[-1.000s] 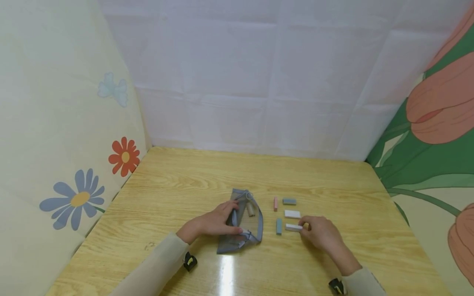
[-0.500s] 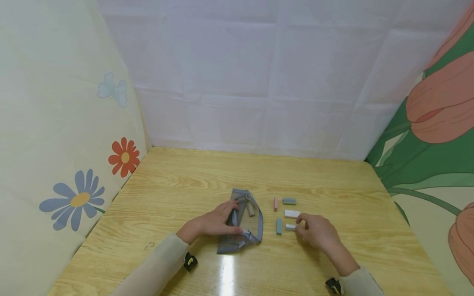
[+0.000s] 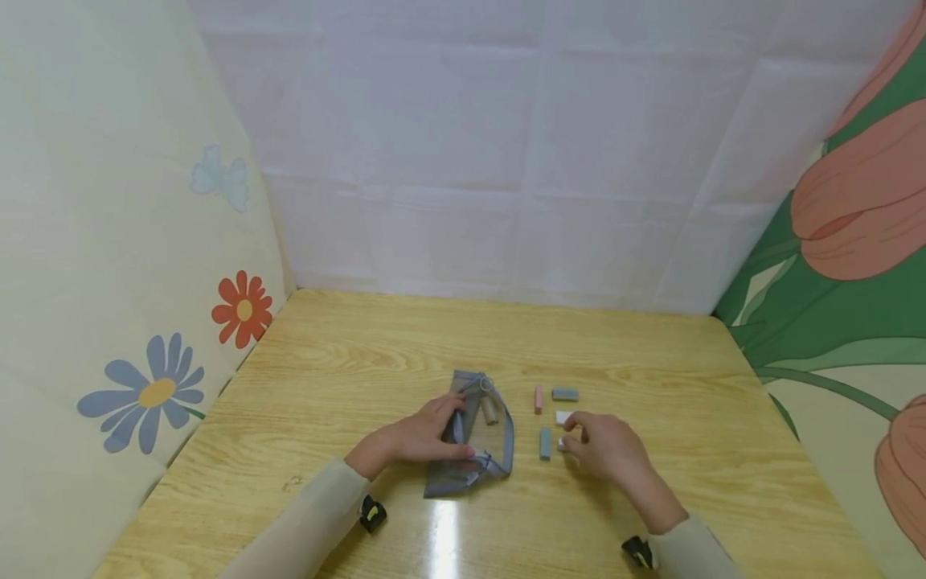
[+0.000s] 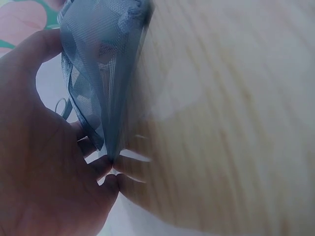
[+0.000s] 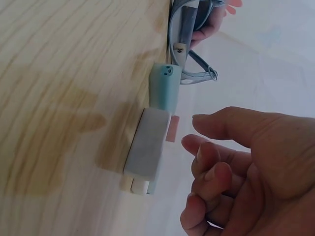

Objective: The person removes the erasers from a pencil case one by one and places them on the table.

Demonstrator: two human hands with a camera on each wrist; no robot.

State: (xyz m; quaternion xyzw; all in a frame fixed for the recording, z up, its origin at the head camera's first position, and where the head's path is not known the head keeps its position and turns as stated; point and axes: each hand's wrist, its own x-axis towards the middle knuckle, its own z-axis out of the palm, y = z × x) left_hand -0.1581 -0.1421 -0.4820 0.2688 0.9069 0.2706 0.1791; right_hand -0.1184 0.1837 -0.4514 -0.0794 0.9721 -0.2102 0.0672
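Observation:
My left hand (image 3: 419, 432) grips a grey-blue mesh pouch (image 3: 509, 438) on the table, thumb and fingers apart across its opening. In the left wrist view the fingers bend against the mesh (image 4: 110, 59). A tan, roll-like piece (image 3: 489, 411) shows inside the pouch. My right hand (image 3: 611, 450) hovers over two white eraser-like blocks, thumb and index finger parted, partly hiding the near block (image 3: 560, 444) and the far block (image 3: 563, 417). In the right wrist view the fingers are clear of the white block (image 5: 147, 142). A teal block (image 5: 165, 88) with a printed face stands just beyond it.
Farther back lie a small pink block (image 3: 538, 399) and a blue-grey block (image 3: 565, 394). The wooden table (image 3: 347, 354) meets a white cloth backdrop (image 3: 448, 201), with flower-printed cloths at both sides. A metal ring hangs at the pouch's far corner.
My right hand has slid left over the white blocks, covering more of them, and its fingers have come off the near one. The left hand and pouch stay put.

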